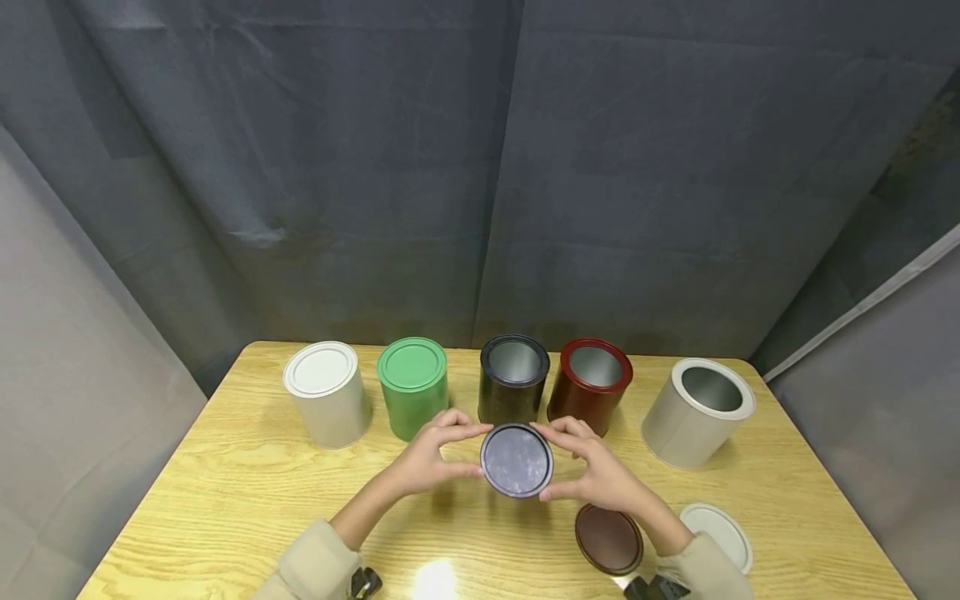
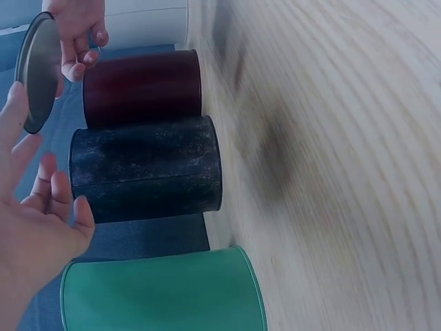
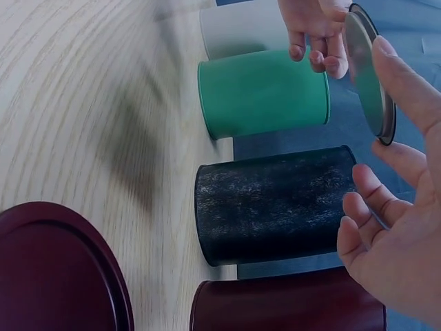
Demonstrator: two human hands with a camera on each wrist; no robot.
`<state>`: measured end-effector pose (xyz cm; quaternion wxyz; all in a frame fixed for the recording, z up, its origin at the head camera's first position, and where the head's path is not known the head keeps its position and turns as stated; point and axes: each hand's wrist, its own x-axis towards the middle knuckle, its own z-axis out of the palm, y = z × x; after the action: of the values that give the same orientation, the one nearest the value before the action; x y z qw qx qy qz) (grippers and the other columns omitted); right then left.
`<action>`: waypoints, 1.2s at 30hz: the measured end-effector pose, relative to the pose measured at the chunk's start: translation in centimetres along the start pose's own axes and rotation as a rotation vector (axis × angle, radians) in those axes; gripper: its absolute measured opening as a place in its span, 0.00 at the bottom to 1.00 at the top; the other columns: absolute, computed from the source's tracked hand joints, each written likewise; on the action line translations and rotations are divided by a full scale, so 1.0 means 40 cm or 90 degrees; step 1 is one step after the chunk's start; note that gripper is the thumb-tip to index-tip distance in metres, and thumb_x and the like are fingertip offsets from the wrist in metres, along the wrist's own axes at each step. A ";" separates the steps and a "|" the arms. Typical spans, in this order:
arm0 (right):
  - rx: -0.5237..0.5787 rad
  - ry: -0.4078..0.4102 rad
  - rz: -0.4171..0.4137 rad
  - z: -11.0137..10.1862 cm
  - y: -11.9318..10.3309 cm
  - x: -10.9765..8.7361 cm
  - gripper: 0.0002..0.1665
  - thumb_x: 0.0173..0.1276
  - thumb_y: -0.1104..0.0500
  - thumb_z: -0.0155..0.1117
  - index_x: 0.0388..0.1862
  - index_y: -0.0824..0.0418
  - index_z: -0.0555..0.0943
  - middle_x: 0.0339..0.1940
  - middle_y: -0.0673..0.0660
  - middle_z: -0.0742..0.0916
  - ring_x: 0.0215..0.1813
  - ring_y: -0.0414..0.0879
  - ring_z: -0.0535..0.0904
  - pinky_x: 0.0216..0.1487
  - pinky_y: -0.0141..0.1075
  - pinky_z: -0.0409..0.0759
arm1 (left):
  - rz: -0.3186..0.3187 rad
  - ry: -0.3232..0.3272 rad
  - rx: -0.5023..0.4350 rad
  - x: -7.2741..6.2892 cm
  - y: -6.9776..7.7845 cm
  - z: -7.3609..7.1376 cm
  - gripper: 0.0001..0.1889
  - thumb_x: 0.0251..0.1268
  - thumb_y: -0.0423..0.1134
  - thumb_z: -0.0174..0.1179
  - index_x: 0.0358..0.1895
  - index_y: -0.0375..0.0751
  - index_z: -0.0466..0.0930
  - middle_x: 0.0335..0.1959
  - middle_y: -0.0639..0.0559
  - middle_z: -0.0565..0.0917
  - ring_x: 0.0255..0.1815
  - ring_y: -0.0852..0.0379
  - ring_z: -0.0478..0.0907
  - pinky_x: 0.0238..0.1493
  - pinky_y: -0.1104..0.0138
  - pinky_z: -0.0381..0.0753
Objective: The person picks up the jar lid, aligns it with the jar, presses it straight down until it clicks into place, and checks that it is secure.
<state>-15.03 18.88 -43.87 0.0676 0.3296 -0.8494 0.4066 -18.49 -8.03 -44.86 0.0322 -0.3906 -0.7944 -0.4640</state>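
Both hands hold a round black can lid (image 1: 517, 460) by its rim, raised above the table in front of the black can. My left hand (image 1: 432, 456) pinches its left edge between thumb and index finger. On the opposite edge, my right hand (image 1: 592, 471) does the same, its other fingers loosely bent. Behind the lid stands the black can (image 1: 504, 396), its top uncovered and its grey inside showing. The left wrist view catches the lid (image 2: 39, 72) nearly edge-on, and the right wrist view shows the metallic underside of the lid (image 3: 364, 76).
Left of the black can stand a lidded green can (image 1: 414, 400) and a lidded white can (image 1: 327, 408). A dark red can (image 1: 588, 396) and another white can (image 1: 686, 425), both uncovered, stand to its right. A dark red lid (image 1: 609, 540) and a white lid (image 1: 720, 535) lie near the right forearm.
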 end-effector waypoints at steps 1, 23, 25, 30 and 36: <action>0.000 0.002 0.001 -0.001 0.000 0.001 0.47 0.36 0.59 0.79 0.61 0.60 0.73 0.47 0.49 0.76 0.50 0.42 0.66 0.42 0.39 0.71 | -0.004 -0.004 -0.006 0.001 0.002 -0.001 0.29 0.43 0.37 0.71 0.53 0.33 0.77 0.40 0.47 0.74 0.45 0.51 0.70 0.48 0.64 0.69; -0.022 0.032 0.000 -0.025 -0.020 0.041 0.46 0.37 0.59 0.79 0.59 0.69 0.71 0.44 0.56 0.78 0.44 0.51 0.68 0.37 0.35 0.69 | -0.004 0.020 0.025 0.031 0.019 -0.011 0.38 0.37 0.41 0.74 0.59 0.36 0.72 0.42 0.50 0.75 0.46 0.56 0.70 0.47 0.62 0.70; -0.024 0.035 0.003 -0.034 -0.043 0.049 0.46 0.37 0.62 0.78 0.58 0.72 0.71 0.43 0.58 0.78 0.44 0.51 0.68 0.37 0.34 0.70 | -0.003 0.024 0.027 0.036 0.022 -0.013 0.38 0.38 0.41 0.74 0.59 0.35 0.71 0.42 0.50 0.76 0.46 0.55 0.70 0.48 0.62 0.70; -0.015 0.036 -0.001 -0.049 -0.069 0.063 0.44 0.36 0.65 0.78 0.56 0.74 0.71 0.42 0.61 0.77 0.43 0.45 0.67 0.35 0.31 0.71 | -0.006 0.022 0.035 0.045 0.024 -0.017 0.38 0.40 0.40 0.73 0.60 0.34 0.71 0.44 0.49 0.76 0.46 0.55 0.71 0.48 0.62 0.71; -0.023 0.037 -0.007 -0.042 -0.009 0.064 0.46 0.38 0.60 0.79 0.60 0.68 0.71 0.44 0.56 0.77 0.44 0.47 0.69 0.35 0.33 0.70 | 0.014 0.029 0.043 0.057 0.029 -0.026 0.37 0.39 0.40 0.73 0.59 0.34 0.71 0.41 0.49 0.75 0.44 0.55 0.71 0.45 0.64 0.72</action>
<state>-17.06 18.67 -41.56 0.1006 0.3212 -0.8524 0.4001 -19.64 -7.17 -42.48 0.0683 -0.3872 -0.8044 -0.4455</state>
